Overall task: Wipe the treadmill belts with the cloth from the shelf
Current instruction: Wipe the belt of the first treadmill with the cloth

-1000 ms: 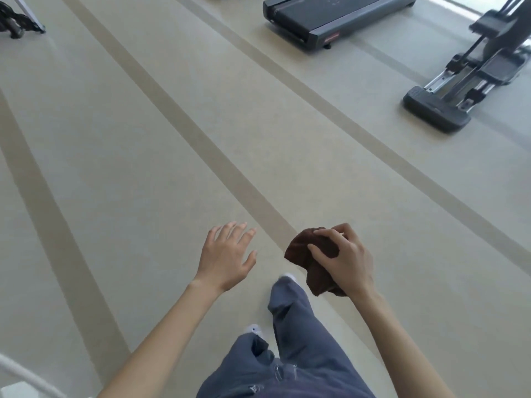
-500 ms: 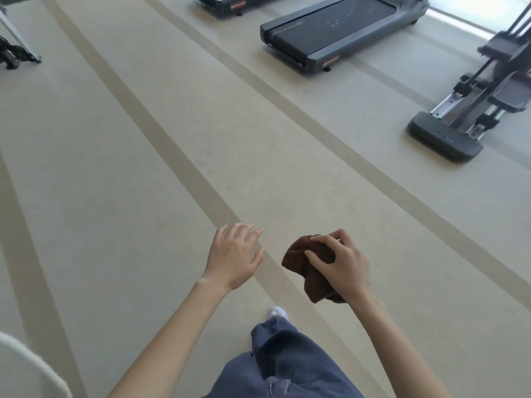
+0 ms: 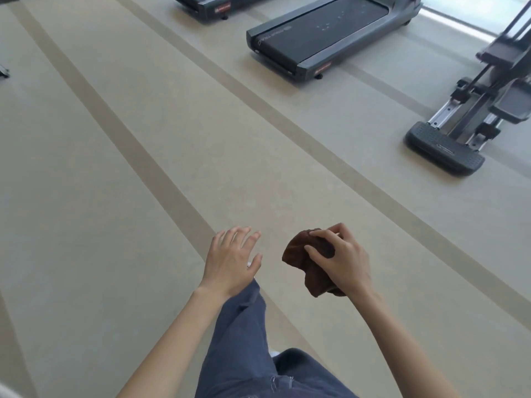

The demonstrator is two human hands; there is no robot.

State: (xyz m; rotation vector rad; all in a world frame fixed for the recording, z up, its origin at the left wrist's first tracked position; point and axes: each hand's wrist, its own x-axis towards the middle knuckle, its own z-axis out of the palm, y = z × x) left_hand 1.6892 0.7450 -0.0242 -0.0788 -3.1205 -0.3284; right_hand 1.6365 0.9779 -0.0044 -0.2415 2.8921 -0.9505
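Gripping a crumpled brown cloth [image 3: 298, 261], the right hand [image 3: 343, 264] curls its fingers and thumb over the fabric, which hangs in the air above the beige striped floor [image 3: 115, 196]. The left hand [image 3: 232, 261] is held just beside it, fingers spread and relaxed, holding nothing and apart from the cloth. Well ahead stands a dark treadmill [image 3: 324, 33], its black belt uppermost; a second treadmill [image 3: 207, 5] shows at the top edge. At right is a machine [image 3: 445, 147] with a ribbed foot, possibly an elliptical trainer. Blue trousers [image 3: 244, 340] show below the arms.
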